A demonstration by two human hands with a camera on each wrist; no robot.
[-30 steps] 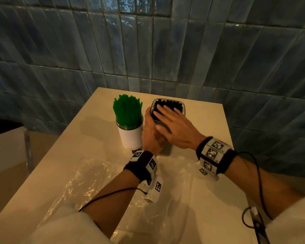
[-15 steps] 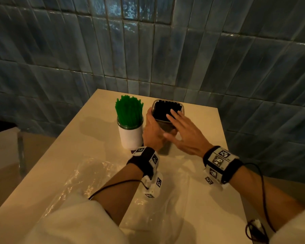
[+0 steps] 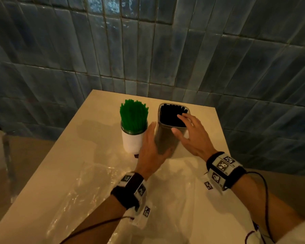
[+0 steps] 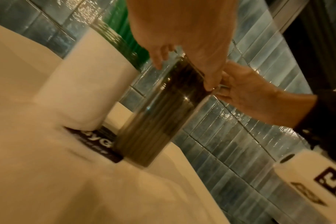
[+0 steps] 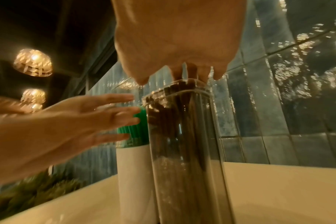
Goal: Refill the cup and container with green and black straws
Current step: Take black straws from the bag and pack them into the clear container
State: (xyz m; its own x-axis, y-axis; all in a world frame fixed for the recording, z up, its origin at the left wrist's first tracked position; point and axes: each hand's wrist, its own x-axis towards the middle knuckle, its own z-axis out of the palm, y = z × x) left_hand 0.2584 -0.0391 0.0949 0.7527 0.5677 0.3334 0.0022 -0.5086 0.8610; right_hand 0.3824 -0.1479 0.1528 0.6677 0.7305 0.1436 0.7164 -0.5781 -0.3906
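Left of both hands stands the white paper cup (image 3: 132, 141), packed with green plastic straws (image 3: 133, 117) that rise well above its rim. The left hand (image 3: 151, 152) comes next, fingers straight and relaxed, grasping nothing; its palm faces the clear, tall, square-shouldered plastic container (image 3: 167, 138) just to its right, and whether skin touches the wall cannot be told from the head view. The container is filled with black plastic straws (image 3: 172, 115), their tips about level with its rim. Further right, the right hand (image 3: 192, 136) is spread and loose, also holding nothing, its fingertips (image 3: 180, 117) over the straw ends and the thumb near the front edge.

Both vessels look full, so the step in hand appears to be tidying and letting go. Done well, the fingertips should tap any proud black tips flush with light, vertical pressure while the left palm steadies the container's side; both hands should then lift away straight, without brushing the cup just beside the left hand, which is top-heavy with straws.

The head view alone shows the crinkled clear plastic wrapper (image 3: 99, 191) lying on the cream table (image 3: 63, 164) beneath the wrists. The left wrist view reveals a dark printed label (image 4: 98, 144) under the cup's base. The right wrist view shows the black straws running the container's full height.
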